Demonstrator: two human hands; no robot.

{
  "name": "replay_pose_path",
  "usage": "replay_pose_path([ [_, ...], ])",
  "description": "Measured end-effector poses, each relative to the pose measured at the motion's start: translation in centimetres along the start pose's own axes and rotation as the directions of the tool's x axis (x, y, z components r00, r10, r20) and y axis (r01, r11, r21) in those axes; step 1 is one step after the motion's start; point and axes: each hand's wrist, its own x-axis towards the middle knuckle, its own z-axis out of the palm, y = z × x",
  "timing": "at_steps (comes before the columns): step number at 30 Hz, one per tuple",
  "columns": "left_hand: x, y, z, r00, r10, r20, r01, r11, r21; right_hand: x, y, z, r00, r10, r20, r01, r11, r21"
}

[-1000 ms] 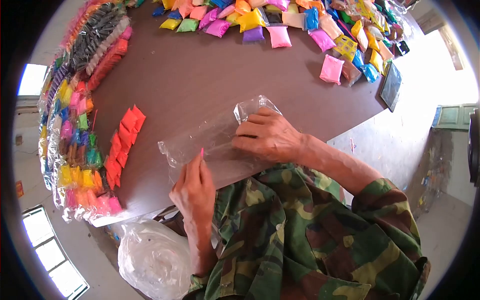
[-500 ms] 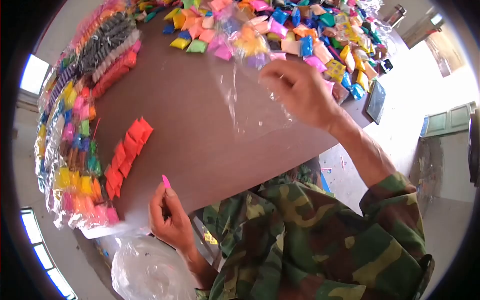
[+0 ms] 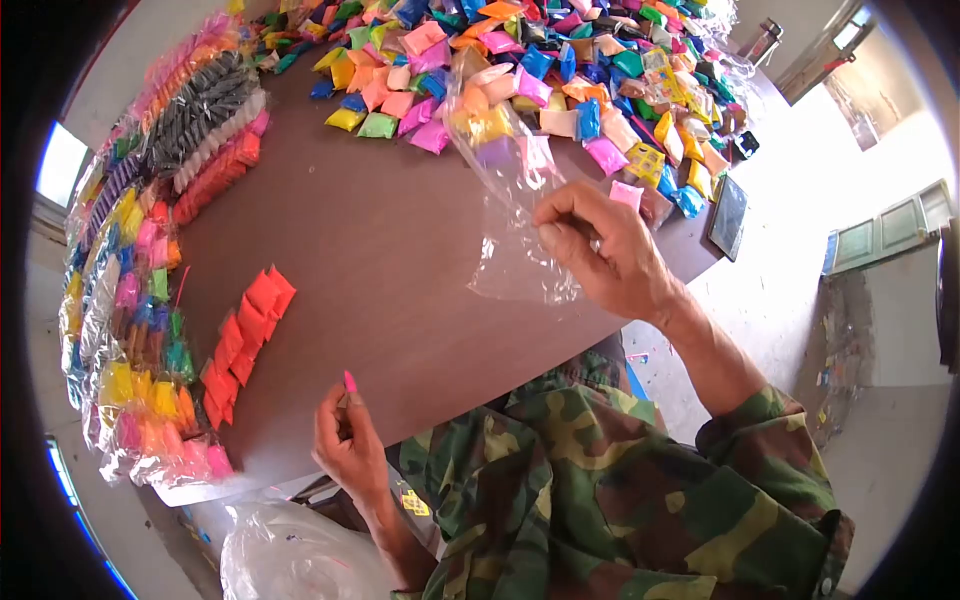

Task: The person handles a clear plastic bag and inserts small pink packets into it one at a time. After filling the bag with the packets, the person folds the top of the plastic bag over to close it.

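Note:
My right hand (image 3: pixel 605 245) is closed, its thumb and fingers pinching the edge of a clear plastic bag (image 3: pixel 520 265). The bag stretches from the fingers toward the heap, and yellow, purple and pink packets (image 3: pixel 488 125) show through its far part. Lower down, near the table's front edge, my left hand (image 3: pixel 348 435) pinches a small, pointed bright pink piece (image 3: pixel 350 381) between thumb and fingertips. Only its tip sticks out. To the left of that hand, a slanting double row of red-orange packets (image 3: pixel 245 335) lies on the brown table (image 3: pixel 370 260).
A heap of small colourful packets (image 3: pixel 590 75) covers the table's far side. Bagged rows of packets (image 3: pixel 140 290) line the left edge. A dark flat tablet-like object (image 3: pixel 727 218) lies at the right corner. Below the table's left corner is a large clear plastic bag (image 3: pixel 290 550).
My right hand has come nearer the front edge, drawing the clear bag with it. My left hand still pinches the pink piece, which shows less now. The view has shifted slightly.

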Motion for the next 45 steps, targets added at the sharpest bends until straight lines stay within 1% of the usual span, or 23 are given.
replay_pose_path([
  [2, 0.0, 0.0, 0.1, 0.999, -0.023, 0.021, 0.023, 1.0, 0.004, -1.2, 0.2, -0.1, 0.985, 0.17, 0.04, -0.174, 0.976, 0.128],
  [4, -0.1, -0.1, 0.3, 0.998, -0.046, 0.039, 0.046, 0.999, 0.011, -2.1, 0.3, -0.4, 0.944, 0.32, 0.083, -0.331, 0.909, 0.253],
  [6, -0.2, -0.2, 0.6, 0.996, -0.067, 0.051, 0.066, 0.998, 0.015, -3.0, 1.2, -0.3, 0.946, 0.307, 0.105, -0.324, 0.883, 0.339],
  [9, 0.1, 0.7, 1.1, 0.999, 0.0, 0.034, 0.0, 1.0, -0.007, -3.8, 1.0, 0.9, 0.94, 0.324, 0.11, -0.335, 0.807, 0.486],
  [10, 0.4, 0.9, 1.3, 0.999, 0.002, 0.039, -0.003, 1.0, 0.023, -3.9, 0.8, 1.3, 0.936, 0.335, 0.106, -0.337, 0.774, 0.535],
  [11, 0.7, 0.9, 1.6, 0.999, 0.004, 0.045, -0.006, 0.999, 0.053, -4.1, 1.3, 1.8, 0.922, 0.355, 0.151, -0.374, 0.724, 0.579],
  [12, 0.9, 0.8, 1.8, 0.999, 0.006, 0.051, -0.01, 0.997, 0.082, -4.2, 1.6, 2.1, 0.917, 0.365, 0.161, -0.388, 0.721, 0.574],
  [14, 1.6, -2.3, 2.6, 0.987, 0.146, 0.065, -0.157, 0.959, 0.238, -4.4, 2.1, 2.9, 0.906, 0.381, 0.187, -0.416, 0.712, 0.566],
  [15, 2.1, -2.6, 2.8, 0.974, 0.212, 0.078, -0.226, 0.922, 0.313, -4.5, 2.5, 3.2, 0.9, 0.397, 0.179, -0.427, 0.724, 0.541],
  [17, 2.2, -2.4, 2.5, 0.975, 0.202, 0.091, -0.222, 0.886, 0.408, -4.8, 3.1, 3.9, 0.887, 0.435, 0.158, -0.452, 0.745, 0.491],
  [21, 2.8, -2.4, 1.7, 0.977, 0.168, 0.127, -0.211, 0.803, 0.558, -4.5, 3.2, 4.2, 0.892, 0.434, 0.128, -0.447, 0.804, 0.391],
  [23, 3.3, -2.7, 1.4, 0.972, 0.183, 0.146, -0.234, 0.791, 0.565, -4.4, 3.0, 4.5, 0.891, 0.438, 0.122, -0.451, 0.819, 0.353],
  [24, 3.5, -2.9, 1.3, 0.969, 0.19, 0.155, -0.245, 0.786, 0.568, -4.5, 3.3, 4.8, 0.909, 0.408, 0.083, -0.412, 0.857, 0.309],
  [26, 4.0, -2.8, 1.3, 0.936, 0.325, 0.136, -0.336, 0.711, 0.618, -4.8, 4.0, 5.4, 0.94, 0.34, 0.005, -0.334, 0.919, 0.209],
  [27, 4.4, -2.4, 1.5, 0.911, 0.391, 0.13, -0.378, 0.668, 0.641, -4.8, 4.0, 5.4, 0.969, 0.247, -0.03, -0.243, 0.965, 0.096],
  [29, 4.4, -0.8, 1.8, 0.917, 0.377, 0.128, -0.374, 0.704, 0.603, -4.5, 3.8, 5.4, 0.997, 0.045, -0.065, -0.053, 0.988, -0.143],
  [30, 4.3, 0.4, 2.0, 0.921, 0.369, 0.126, -0.37, 0.722, 0.584, -4.5, 3.6, 5.4, 0.999, 0.022, -0.047, -0.032, 0.975, -0.22],
  [32, 4.2, 3.1, 3.2, 0.868, 0.455, 0.199, -0.492, 0.738, 0.461, -4.3, 3.3, 5.4, 1.0, -0.02, -0.004, 0.017, 0.93, -0.368],
  [33, 4.1, 4.3, 4.1, 0.836, 0.499, 0.227, -0.548, 0.738, 0.395, -4.2, 3.1, 5.5, 0.999, -0.032, 0.004, 0.031, 0.918, -0.396],
  [35, 3.4, 5.4, 6.5, 0.77, 0.52, 0.37, -0.616, 0.756, 0.221, -4.3, 2.8, 5.8, 0.998, -0.053, 0.014, 0.054, 0.891, -0.451],
  [38, 3.6, 6.7, 10.2, 0.605, 0.662, 0.442, -0.764, 0.64, 0.086, -4.2, 2.6, 6.4, 0.989, -0.144, -0.012, 0.122, 0.875, -0.468],
  [41, 4.7, 5.9, 12.9, 0.562, 0.666, 0.491, -0.768, 0.64, 0.011, -4.2, 2.2, 6.2, 0.986, -0.168, -0.009, 0.143, 0.867, -0.477],
  [45, 6.1, 6.4, 14.9, 0.621, 0.566, 0.541, -0.738, 0.655, 0.162, -4.5, 2.6, 6.0, 0.974, -0.226, -0.012, 0.189, 0.84, -0.509],
])
